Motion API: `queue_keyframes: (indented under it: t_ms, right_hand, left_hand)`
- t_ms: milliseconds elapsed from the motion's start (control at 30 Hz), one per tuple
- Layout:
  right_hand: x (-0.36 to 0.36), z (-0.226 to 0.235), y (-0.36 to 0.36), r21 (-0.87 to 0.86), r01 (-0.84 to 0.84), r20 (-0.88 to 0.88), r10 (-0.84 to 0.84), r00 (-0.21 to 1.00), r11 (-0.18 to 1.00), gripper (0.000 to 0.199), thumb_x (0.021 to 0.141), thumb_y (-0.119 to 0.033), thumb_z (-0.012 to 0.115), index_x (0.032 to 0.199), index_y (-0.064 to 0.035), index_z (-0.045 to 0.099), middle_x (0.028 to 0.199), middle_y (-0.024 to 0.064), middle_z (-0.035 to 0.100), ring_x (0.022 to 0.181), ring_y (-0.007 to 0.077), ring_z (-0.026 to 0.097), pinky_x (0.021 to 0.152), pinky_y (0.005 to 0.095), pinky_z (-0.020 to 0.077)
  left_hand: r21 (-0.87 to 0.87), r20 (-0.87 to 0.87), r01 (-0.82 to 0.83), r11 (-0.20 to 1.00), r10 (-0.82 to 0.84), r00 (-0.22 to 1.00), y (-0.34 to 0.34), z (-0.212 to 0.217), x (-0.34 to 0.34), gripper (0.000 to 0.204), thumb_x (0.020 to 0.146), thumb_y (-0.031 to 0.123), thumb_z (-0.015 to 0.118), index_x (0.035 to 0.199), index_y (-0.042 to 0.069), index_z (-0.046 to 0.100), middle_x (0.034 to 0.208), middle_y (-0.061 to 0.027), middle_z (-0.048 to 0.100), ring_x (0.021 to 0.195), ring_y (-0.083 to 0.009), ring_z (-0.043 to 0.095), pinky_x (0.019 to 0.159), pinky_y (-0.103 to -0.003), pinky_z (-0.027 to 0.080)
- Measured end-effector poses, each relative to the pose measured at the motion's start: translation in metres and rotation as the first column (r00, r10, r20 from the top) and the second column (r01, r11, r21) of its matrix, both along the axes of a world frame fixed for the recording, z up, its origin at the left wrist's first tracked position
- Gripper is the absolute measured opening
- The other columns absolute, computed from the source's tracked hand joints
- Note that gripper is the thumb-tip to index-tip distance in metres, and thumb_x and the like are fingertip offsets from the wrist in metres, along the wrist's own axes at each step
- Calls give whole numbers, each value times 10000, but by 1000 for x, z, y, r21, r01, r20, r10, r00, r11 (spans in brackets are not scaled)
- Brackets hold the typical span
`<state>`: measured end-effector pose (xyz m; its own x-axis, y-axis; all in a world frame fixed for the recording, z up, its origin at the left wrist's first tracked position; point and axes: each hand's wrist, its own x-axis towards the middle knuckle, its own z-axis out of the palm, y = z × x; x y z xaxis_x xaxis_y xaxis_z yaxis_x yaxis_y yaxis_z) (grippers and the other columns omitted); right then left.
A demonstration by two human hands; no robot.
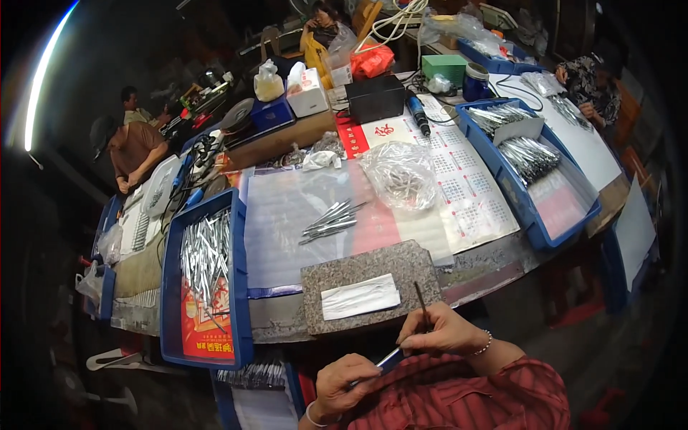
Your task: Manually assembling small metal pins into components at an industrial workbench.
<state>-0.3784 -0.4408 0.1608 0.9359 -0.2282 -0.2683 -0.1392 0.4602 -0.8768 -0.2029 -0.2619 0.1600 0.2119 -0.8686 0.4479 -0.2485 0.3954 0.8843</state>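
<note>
— What does each grip hold?

— The right hand pinches a thin dark rod between thumb and fingers, its tip rising past the near edge of the stone slab. The left hand is curled shut around the low end of a slim metal tool, which runs up to the right hand, so both grips meet on it close to the body.

— And the slab?

— Just beyond the right grip, flat on the surface, grey and speckled. A white sheet lies on it, just left of the rod's tip.

— What lies farther out?

— Past the slab, a small bundle of metal pins lies loose on a clear plastic cover. Beyond and right of those sits a crumpled clear bag on a calendar sheet.

— To the sides?

— Left of the left grip is a blue tray with many more pins heaped in it. Well off to the right, a second blue tray holds pins in its far compartments.

— Anything behind?

— A black box and a white carton at the far edge, well apart from both grips. Other people sit round the surface; a person in a brown shirt is far left.
</note>
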Motion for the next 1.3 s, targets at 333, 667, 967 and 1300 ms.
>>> queue_keyframes:
  t_ms: [333, 667, 967, 1300]
  right_hand:
    - [31, 36, -90, -934, 198, 71, -389, 919, 297, 115, 894, -130, 631, 932, -22, 648, 752, 129, 668, 631, 205, 647, 585, 314, 488]
    - [101, -29, -205, -837, -292, -161, -302, 940, -462, 63, 813, -46, 570, 869, -69, 589, 952, 159, 589, 730, 311, 673, 600, 398, 540]
    - [91, -18, -196, -908, 55, 142, -181, 973, -416, 76, 846, -84, 568, 914, -51, 571, 891, 126, 594, 720, 309, 648, 606, 401, 522]
    - [14, 13, 0, -741, 22, 153, 137, 979, 672, 363, 896, -134, 648, 1229, -42, 538, 994, 167, 650, 749, 299, 682, 668, 359, 536]
  left_hand:
    - [1, -400, -41, 999, 38, 916, 31, -18, -1, 136, 851, 13, 705, 941, -77, 660, 762, -143, 686, 616, -185, 656, 578, -267, 533]
    - [199, -341, -233, 952, 290, 894, 19, -12, -9, 46, 863, -12, 668, 900, -11, 639, 908, -110, 611, 777, -162, 590, 697, -250, 482]
    - [244, -480, -123, 962, 230, 847, 9, -27, -10, 175, 903, 98, 673, 952, -68, 647, 879, -130, 636, 701, -148, 633, 640, -257, 558]
    - [306, -243, -164, 938, 243, 939, -14, -14, -18, 153, 898, 24, 651, 1032, -47, 660, 882, -91, 635, 732, -133, 620, 658, -237, 498]
